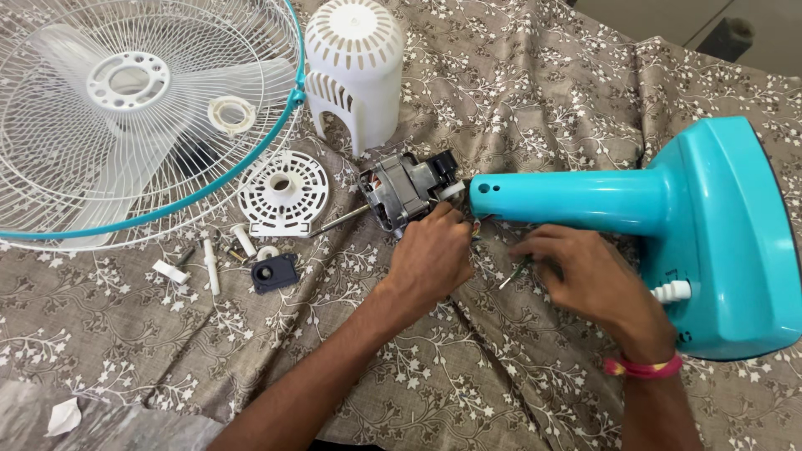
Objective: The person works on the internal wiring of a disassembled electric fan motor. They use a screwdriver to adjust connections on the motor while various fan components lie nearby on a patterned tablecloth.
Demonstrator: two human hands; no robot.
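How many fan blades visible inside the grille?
3 on the fan blade hub behind the wire grille: one toward upper left, one right toward the rim, one lower left. None seem hidden.

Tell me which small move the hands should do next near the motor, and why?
Probably the left hand should pinch the coloured wires and draw them clear of the stand's neck. They run between motor and neck, and the right hand rests on the cloth, already bracing.
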